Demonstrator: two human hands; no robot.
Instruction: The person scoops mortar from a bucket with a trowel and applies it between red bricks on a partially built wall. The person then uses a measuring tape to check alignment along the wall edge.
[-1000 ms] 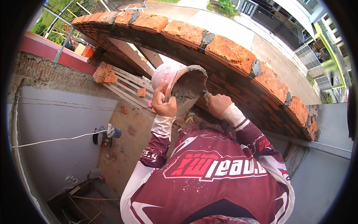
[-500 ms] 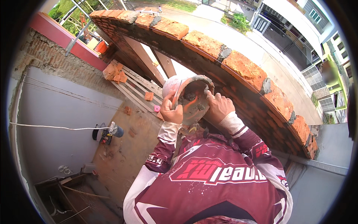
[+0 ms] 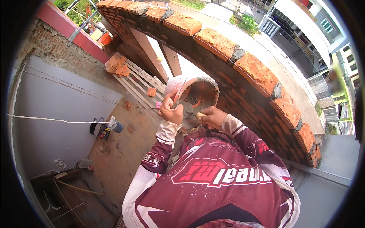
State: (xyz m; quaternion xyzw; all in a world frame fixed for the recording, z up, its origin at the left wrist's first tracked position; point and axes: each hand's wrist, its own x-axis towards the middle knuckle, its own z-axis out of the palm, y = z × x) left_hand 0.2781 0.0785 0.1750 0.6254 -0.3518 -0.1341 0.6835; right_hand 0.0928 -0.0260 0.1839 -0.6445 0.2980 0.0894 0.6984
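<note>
We cannot see well the working end of the tool, because it goes into the grey paste at the mouth of the bucket; only its pale handle is clear. Our right hand is closed around this handle, with some fingers hidden beneath. Our left hand is clamped on the bucket's rim, and the fingertips are partly out of sight. The bucket lies tilted in front of our chest, beside the curved brick wall, whose far end is cut off above. To the left, broken bricks rest on wooden planks. Below them we see the brown, dirty floor and a smooth grey wall.
</note>
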